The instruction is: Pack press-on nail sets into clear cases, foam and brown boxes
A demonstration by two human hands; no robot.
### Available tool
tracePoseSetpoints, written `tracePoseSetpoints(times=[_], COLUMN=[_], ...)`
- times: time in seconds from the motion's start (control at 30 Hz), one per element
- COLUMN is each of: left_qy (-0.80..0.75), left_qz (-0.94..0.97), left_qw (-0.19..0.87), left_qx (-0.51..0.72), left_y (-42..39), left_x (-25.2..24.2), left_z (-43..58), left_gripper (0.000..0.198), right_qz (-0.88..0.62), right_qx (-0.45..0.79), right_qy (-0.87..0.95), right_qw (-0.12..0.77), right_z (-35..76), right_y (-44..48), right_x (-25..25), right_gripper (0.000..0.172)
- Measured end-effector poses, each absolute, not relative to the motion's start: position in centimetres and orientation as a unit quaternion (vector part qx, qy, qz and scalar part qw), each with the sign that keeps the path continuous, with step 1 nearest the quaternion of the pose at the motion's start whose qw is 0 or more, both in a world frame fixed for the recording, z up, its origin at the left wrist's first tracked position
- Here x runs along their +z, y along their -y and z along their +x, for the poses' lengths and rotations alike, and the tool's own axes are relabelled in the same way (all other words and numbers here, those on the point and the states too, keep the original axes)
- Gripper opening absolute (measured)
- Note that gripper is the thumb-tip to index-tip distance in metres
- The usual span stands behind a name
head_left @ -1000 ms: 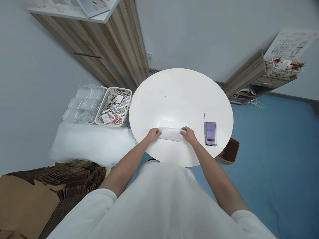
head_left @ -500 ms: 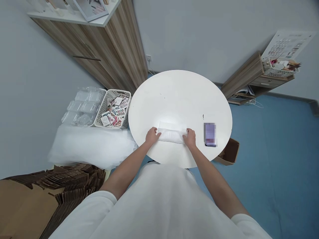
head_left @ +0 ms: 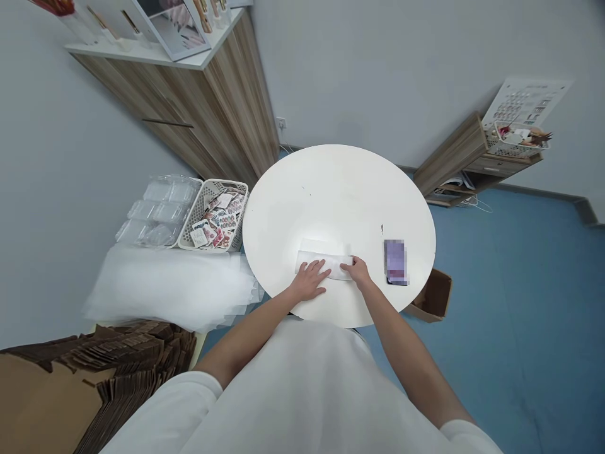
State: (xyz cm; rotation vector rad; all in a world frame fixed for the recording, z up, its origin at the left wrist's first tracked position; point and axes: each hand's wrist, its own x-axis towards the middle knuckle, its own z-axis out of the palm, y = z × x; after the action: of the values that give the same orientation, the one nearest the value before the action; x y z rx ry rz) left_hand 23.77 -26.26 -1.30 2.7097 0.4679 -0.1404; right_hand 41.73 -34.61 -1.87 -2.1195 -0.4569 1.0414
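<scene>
A thin white sheet (head_left: 334,268), folded into a flat strip, lies near the front edge of the round white table (head_left: 340,195). My left hand (head_left: 309,280) rests on the strip's left half, palm down with fingers spread. At the strip's right end, my right hand (head_left: 357,271) pinches the edge between thumb and fingers. A paler flap of the sheet shows just behind the strip. Whether anything is wrapped inside cannot be seen. To the right of my right hand lies a purple, blurred-out phone-like object (head_left: 396,261).
Left of the table are a basket of printed cards (head_left: 217,217), clear plastic boxes (head_left: 158,211), a stack of translucent white sheets (head_left: 170,284) and flattened cardboard (head_left: 51,391). A cabinet (head_left: 236,94) stands behind. An open carton (head_left: 432,296) is on the floor at right.
My left hand has left the strip's left end and moved inward, flattening onto it with spread fingers. My right hand still grips the right end. The view has tilted up slightly.
</scene>
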Motion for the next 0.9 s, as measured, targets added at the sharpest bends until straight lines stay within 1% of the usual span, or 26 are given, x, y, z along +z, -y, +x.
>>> tracePoseSetpoints(times=[0.03,0.1,0.2,0.27,0.33,0.37,0.47,0.53,0.6,0.73,0.9], left_qy=[-0.165,-0.165,-0.163,-0.161,-0.160,-0.161,-0.164,-0.164,-0.159,-0.139,-0.127], left_qz=[0.966,0.967,0.968,0.968,0.967,0.967,0.966,0.966,0.966,0.966,0.964], left_qw=[0.191,0.187,0.183,0.184,0.186,0.187,0.186,0.186,0.189,0.201,0.219], left_qx=[-0.050,-0.052,-0.059,-0.064,-0.068,-0.069,-0.073,-0.075,-0.076,-0.080,-0.081], left_y=[26.2,26.1,26.0,25.9,25.9,25.9,25.9,26.1,26.4,27.5,28.7], left_x=[-1.4,-1.4,-1.4,-1.3,-1.2,-1.2,-1.2,-1.2,-1.2,-1.3,-1.5], left_z=[23.7,23.6,23.6,23.7,23.7,23.7,23.8,23.9,24.0,24.5,25.4], left_gripper=[0.057,0.058,0.058,0.059,0.060,0.060,0.060,0.061,0.061,0.062,0.063], right_qz=[-0.815,-0.805,-0.792,-0.800,-0.813,-0.817,-0.823,-0.829,-0.837,-0.855,-0.854], right_qx=[0.411,0.411,0.409,0.403,0.399,0.400,0.398,0.386,0.370,0.331,0.298], right_qy=[0.185,0.203,0.213,0.183,0.150,0.143,0.153,0.155,0.149,0.145,0.206], right_qw=[0.365,0.376,0.402,0.405,0.397,0.391,0.377,0.373,0.373,0.373,0.374], right_z=[41.7,41.5,41.1,40.8,40.5,40.3,39.8,39.5,39.3,39.4,39.3], right_y=[34.7,35.0,35.7,36.3,36.6,36.7,36.6,36.6,36.9,38.1,38.5], right_x=[-1.7,-1.4,-1.3,-1.4,-1.7,-1.9,-2.6,-3.0,-3.2,-3.0,-1.9], right_gripper=[0.044,0.044,0.058,0.068,0.071,0.067,0.044,0.033,0.028,0.024,0.019])
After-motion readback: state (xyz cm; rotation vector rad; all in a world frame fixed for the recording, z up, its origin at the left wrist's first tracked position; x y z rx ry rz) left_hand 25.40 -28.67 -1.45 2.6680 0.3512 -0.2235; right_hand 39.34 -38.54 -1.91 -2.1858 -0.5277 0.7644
